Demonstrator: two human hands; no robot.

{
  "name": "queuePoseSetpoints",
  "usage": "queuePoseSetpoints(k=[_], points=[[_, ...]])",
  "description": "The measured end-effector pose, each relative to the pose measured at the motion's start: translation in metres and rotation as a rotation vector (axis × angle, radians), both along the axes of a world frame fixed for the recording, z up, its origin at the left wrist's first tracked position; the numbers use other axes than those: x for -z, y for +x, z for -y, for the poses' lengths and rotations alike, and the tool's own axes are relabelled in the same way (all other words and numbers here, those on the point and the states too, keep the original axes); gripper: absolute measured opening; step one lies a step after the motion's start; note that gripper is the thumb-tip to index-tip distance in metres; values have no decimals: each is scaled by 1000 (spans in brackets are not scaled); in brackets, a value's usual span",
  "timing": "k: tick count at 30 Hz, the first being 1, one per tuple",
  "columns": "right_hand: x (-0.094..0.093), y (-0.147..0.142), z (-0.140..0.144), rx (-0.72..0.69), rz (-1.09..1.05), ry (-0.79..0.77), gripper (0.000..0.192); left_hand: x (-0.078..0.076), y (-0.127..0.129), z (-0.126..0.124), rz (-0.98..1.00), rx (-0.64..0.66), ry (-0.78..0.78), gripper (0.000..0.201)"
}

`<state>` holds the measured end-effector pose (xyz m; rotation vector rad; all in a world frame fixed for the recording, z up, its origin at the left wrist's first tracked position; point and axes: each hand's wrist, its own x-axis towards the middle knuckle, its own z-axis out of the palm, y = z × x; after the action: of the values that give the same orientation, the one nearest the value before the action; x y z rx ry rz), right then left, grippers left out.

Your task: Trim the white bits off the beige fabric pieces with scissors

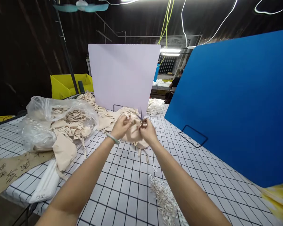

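The fingers of the left hand (pixel 121 126) are closed on a beige fabric piece (pixel 133 133), pinching its upper edge and holding it up just above the table (pixel 122 185). The fingers of the right hand (pixel 148 131) are curled around the handles of small scissors (pixel 141 117), whose dark blades point upward and sit right at the top of the same fabric piece. The two hands are close together, almost touching across the cloth, and thin straps of the fabric hang down from it toward the table surface. A pale green bangle (pixel 112 138) circles the left wrist.

Below the hands, a strip of small white trimmings (pixel 163 196) lies scattered on the black-gridded white table, running toward the near edge. Just behind the hands lies a heap of beige fabric pieces (pixel 108 117), and to the left a clear plastic bag (pixel 49 119) spills more of the same pieces. A brown paper sheet (pixel 7 172) with handwritten marks lies at the left edge, beside a flat white packet (pixel 46 185).

A white divider board (pixel 124 75) stands upright behind the heap, and a large blue board (pixel 238 103) stands on the right. A yellow bin (pixel 66 84) sits beyond the bag. Another person (pixel 176 82) is visible far off between the boards.
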<state>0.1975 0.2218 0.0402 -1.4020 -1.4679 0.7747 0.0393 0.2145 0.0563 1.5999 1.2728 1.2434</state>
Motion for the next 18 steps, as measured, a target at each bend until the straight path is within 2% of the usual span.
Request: queuePoseSetpoints(k=[2,4,6,8,10,13,16,18], points=[[0,9,-21,85,55,-1,28,8,9,-14,37,-57,-1,29],[19,13,-13,85,112,-42,26,36,20,-4,65,-30,-47,43],[49,9,18,-7,162,-111,18,73,30,22,92,53,-125,57],[76,0,58,-122,202,-175,15,106,37,50,117,85,-197,50],[95,-6,95,-216,256,-229,21,128,39,75,121,81,-253,39],[109,-2,134,-313,471,-302,33,139,34,105,90,110,-313,33],[121,11,153,-380,647,-334,29,138,23,129,40,182,-368,36],[130,20,161,-361,709,-335,25,139,15,143,21,178,-406,56]])
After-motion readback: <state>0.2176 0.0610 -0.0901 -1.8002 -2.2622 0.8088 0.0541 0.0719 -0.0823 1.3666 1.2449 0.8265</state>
